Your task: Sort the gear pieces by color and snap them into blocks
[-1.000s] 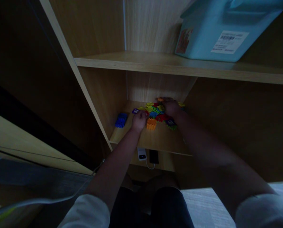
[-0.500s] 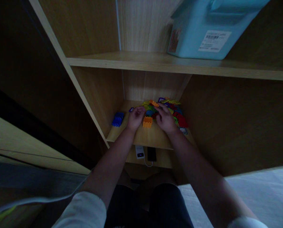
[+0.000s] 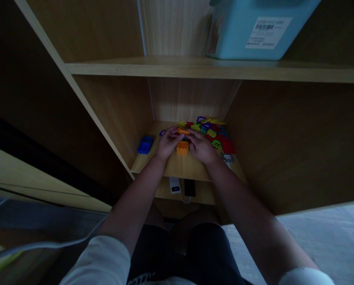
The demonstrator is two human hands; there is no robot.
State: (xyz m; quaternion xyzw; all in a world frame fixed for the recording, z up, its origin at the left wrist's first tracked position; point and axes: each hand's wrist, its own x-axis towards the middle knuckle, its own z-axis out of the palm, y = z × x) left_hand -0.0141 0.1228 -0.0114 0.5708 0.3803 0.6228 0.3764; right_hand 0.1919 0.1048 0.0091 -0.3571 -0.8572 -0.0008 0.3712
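Between my two hands is an orange toothed plastic building piece point(image 3: 183, 131), held from both sides. My left hand point(image 3: 168, 143) grips its left end with thumb and fingers. At its right end, the fingers of my right hand point(image 3: 201, 145) are closed on it. Just below, an orange block of toothed pieces point(image 3: 182, 148) stands on the shelf. A heap of red, yellow, green and blue toothed pieces point(image 3: 211, 133) lies behind and beside my right hand. Off to the left sits a blue stack of similar pieces point(image 3: 145, 145).
A light blue bin point(image 3: 239, 39) with a label stands on the upper shelf board point(image 3: 177, 71). On the ledge below lie a white power bank point(image 3: 174, 185) with a cable and a black phone-like slab point(image 3: 190, 188). Wooden side walls flank the compartment.
My right hand has brought the orange piece left and down from the heap. My left hand has closed on its other end. The view has shifted slightly.
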